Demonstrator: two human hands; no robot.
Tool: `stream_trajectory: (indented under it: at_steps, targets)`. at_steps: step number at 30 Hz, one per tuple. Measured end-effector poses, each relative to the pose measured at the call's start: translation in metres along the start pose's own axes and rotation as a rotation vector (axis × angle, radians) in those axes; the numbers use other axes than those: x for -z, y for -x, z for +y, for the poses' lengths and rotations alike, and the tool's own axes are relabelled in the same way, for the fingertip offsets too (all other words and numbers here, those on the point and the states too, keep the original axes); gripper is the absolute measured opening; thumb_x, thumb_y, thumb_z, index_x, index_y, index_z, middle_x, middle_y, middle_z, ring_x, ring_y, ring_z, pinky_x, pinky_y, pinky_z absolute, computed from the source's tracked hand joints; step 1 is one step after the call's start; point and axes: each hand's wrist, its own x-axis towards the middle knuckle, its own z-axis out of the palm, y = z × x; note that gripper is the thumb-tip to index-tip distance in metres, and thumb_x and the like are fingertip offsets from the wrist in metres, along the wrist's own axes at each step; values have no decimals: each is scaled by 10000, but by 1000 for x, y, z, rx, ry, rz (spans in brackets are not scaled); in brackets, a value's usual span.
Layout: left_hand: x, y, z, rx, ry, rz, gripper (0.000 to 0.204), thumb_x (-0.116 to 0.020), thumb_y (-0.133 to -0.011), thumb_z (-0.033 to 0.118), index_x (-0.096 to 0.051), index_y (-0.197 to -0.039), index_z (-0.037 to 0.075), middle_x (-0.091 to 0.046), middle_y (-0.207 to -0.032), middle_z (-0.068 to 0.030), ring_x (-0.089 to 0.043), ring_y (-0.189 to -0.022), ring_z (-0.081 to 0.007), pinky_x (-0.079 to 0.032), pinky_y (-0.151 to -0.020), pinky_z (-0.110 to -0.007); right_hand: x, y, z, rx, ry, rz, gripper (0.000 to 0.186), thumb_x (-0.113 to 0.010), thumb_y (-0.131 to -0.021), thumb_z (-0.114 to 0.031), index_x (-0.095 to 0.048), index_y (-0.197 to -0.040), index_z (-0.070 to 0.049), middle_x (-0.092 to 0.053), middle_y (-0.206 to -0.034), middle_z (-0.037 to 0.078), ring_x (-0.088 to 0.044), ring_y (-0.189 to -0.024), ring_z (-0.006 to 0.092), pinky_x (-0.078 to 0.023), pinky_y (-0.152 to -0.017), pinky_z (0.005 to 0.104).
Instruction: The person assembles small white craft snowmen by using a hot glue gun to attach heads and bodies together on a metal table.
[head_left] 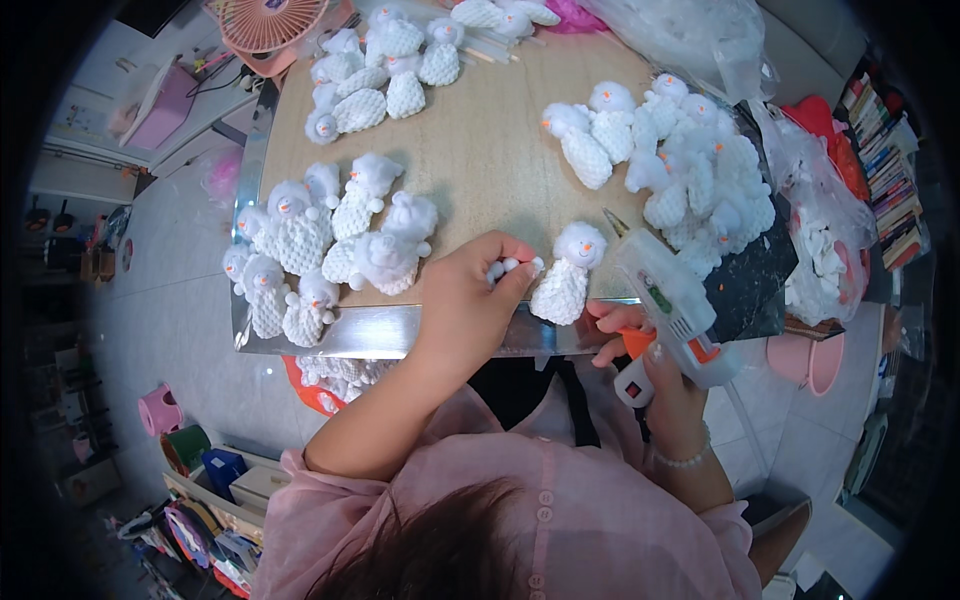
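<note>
My left hand (470,285) is closed over the table's near edge, its fingers wrapped round several small white balls (507,267). Just right of it lies a white knitted snowman doll (568,275) with a fluffy head, an orange nose and a drawn smile; neither hand visibly holds it. My right hand (668,385) grips a translucent white hot glue gun (668,300) with an orange trigger. The gun's metal nozzle points up and left, past the doll's head. Some right-hand fingers are spread beside the trigger, below the doll.
More snowman dolls form a group at left (300,230), one at the back (390,60) and a large pile at right (700,170). A pink fan (270,30) stands at the far left corner. Clear plastic bags (690,40) lie at the back right. An orange-rimmed container (345,378) with white pieces is below the edge.
</note>
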Motion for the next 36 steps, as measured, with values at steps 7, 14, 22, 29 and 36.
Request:
stream_trajectory:
  at_steps: [7, 14, 22, 29, 36]
  targets:
    - [-8, -5, 0, 59, -57, -40, 104, -658, -818, 91, -632, -880, 12, -582, -653, -5, -494, -573, -57, -413, -526, -222, -6, -7, 5, -31, 124, 79, 398, -459, -865, -286, -567, -1016, 66, -576, -1142, 207, -616, -778, 196, -501, -743, 330]
    - [-10, -5, 1, 23, -74, -37, 109, -671, -802, 84, -637, -880, 16, -593, -651, -19, -502, -573, -61, -418, -530, -225, -1, -7, 9, -16, 98, 37, 337, -481, -887, -203, -538, -1099, 53, -574, -1133, 164, -597, -792, 157, -482, -758, 298]
    - [-12, -2, 9, 47, -55, -53, 148, -692, -775, 74, -638, -897, 9, -597, -673, -21, -504, -587, -66, -427, -539, -227, -7, -6, 8, -59, 139, 48, 418, -491, -888, -304, -542, -1079, 65, -553, -1171, 193, -606, -779, 186, -497, -740, 316]
    - [-16, -1, 5, 32, -131, -24, 152, -682, -761, 62, -639, -899, 15, -595, -677, -26, -514, -594, -75, -434, -555, -227, -7, -5, 15, -68, 44, 30, 338, -523, -892, -197, -512, -1170, -6, -585, -1107, 96, -571, -766, 81, -443, -585, 209]
    - [-5, 5, 2, 69, 113, 1, 158, -629, -829, 70, -614, -974, 9, -573, -718, -11, -494, -572, -94, -407, -526, -236, -4, 0, 9, -36, 120, 71, 334, -475, -902, -226, -539, -1083, 47, -562, -1125, 144, -574, -889, 181, -480, -733, 311]
